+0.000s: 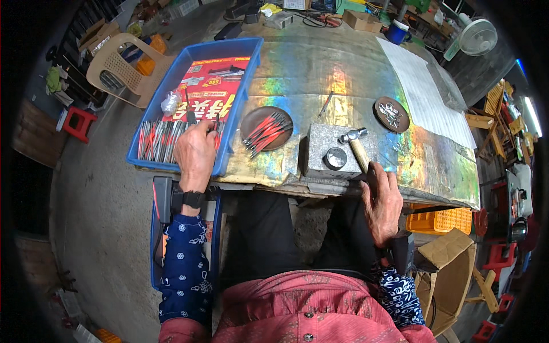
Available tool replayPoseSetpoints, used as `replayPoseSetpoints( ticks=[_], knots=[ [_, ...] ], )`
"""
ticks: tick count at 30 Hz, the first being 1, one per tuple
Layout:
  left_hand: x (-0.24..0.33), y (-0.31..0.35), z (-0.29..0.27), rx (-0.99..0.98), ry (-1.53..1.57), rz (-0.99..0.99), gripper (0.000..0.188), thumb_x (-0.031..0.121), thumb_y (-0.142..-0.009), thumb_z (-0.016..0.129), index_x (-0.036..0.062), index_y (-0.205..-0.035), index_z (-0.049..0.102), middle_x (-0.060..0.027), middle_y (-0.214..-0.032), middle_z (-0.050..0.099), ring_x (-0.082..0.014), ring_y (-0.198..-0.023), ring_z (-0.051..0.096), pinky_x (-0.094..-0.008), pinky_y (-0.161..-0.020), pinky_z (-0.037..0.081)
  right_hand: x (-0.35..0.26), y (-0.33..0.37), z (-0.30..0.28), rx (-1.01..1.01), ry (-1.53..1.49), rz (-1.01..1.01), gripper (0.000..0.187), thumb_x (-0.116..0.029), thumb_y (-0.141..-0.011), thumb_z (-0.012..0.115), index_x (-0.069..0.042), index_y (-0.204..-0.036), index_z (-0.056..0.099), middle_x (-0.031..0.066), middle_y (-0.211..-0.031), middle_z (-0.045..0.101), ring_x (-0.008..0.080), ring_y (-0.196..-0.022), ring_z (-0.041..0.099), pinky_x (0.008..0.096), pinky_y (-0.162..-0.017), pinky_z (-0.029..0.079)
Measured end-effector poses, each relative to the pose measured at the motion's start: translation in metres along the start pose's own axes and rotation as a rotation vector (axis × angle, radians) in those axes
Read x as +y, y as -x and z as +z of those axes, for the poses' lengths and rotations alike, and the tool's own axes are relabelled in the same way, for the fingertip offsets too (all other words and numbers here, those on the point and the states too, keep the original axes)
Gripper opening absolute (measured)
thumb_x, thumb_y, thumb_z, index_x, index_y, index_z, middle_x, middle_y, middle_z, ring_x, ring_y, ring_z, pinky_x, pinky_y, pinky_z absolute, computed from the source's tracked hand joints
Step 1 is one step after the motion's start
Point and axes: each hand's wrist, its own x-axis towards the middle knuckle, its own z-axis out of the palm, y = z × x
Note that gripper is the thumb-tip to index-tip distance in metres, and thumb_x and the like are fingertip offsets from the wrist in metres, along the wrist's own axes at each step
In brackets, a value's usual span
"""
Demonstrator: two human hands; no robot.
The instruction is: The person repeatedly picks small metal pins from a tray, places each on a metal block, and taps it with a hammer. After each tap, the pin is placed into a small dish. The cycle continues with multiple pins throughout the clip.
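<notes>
— Pink-shirted lap is closest from where I'm watching; past it my right hand is closed round the wooden handle of the steel-headed hammer, head resting on the grey stone block

— And the left?

— My left hand pinches something thin in the blue plastic tray; red-and-silver rods lie lengthwise away from me, left of the block

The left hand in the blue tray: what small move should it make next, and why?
Probably lift one piece out and carry it to the grey stone block. The left hand is down among the thin red and silver pieces in the blue tray, pinching one, while the right hand holds the hammer resting on the block beside a round metal die.
</notes>
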Motion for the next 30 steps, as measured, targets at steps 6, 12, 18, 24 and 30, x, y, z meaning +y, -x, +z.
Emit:
replayPoseSetpoints(
  ticks=[6, 12, 18, 24, 30],
  knots=[
    [-0.001, -0.023, 0.016, -0.106, -0.099, -0.055, 0.021, 0.019, -0.084, 0.067, 0.0046, -0.099, 0.069, -0.0201, -0.083, 0.068, -0.0391, -0.081, 0.066, -0.0481, -0.067, 0.051, 0.001, 0.0, -0.001, -0.033, -0.022, 0.029, 0.042, -0.008, -0.086, 0.064, -0.006, -0.127, 0.052, 0.0201, -0.102, 0.054, 0.0405, -0.089, 0.058, 0.0434, -0.074, 0.048],
    [-0.015, -0.034, 0.027, -0.095, -0.044, -0.097, 0.023, 0.027, -0.083, 0.067, 0.0061, -0.09, 0.074, -0.0179, -0.08, 0.069, -0.036, -0.076, 0.067, -0.0409, -0.066, 0.052, 0.001, 0.0, 0.0, -0.006, -0.011, -0.007, 0.046, -0.011, -0.084, 0.067, -0.006, -0.127, 0.051, 0.0179, -0.099, 0.054, 0.0371, -0.087, 0.059, 0.0434, -0.072, 0.05],
    [-0.033, -0.042, 0.028, -0.173, 0.257, -0.046, 0.023, 0.022, -0.081, 0.071, 0.001, -0.089, 0.073, -0.0162, -0.078, 0.07, -0.0227, -0.07, 0.068, -0.0347, -0.066, 0.051, 0.002, -0.002, -0.004, 0.008, -0.024, 0.019, 0.04, -0.014, -0.084, 0.068, -0.008, -0.121, 0.055, 0.017, -0.094, 0.055, 0.0365, -0.085, 0.059, 0.0434, -0.072, 0.049],
    [-0.054, -0.044, 0.037, -0.15, 0.446, -0.178, 0.015, 0.015, -0.081, 0.069, 0.0003, -0.084, 0.071, 0.0019, -0.065, 0.059, -0.0069, -0.061, 0.049, -0.0244, -0.057, 0.039, 0.022, -0.007, -0.017, 0.025, -0.14, 0.056, 0.035, -0.017, -0.087, 0.066, -0.005, -0.12, 0.058, 0.0168, -0.091, 0.056, 0.0326, -0.071, 0.061, 0.0411, -0.065, 0.048],
    [-0.061, -0.036, 0.033, -0.116, 0.608, -0.361, 0.008, 0.01, -0.087, 0.065, 0.0021, -0.084, 0.065, 0.0015, -0.067, 0.057, -0.0045, -0.054, 0.046, -0.0217, -0.048, 0.034, 0.081, -0.022, -0.021, 0.02, 0.043, 0.204, 0.021, -0.016, -0.086, 0.064, -0.003, -0.103, 0.064, 0.0182, -0.093, 0.059, 0.0385, -0.082, 0.06, 0.0454, -0.072, 0.049]
  ],
)
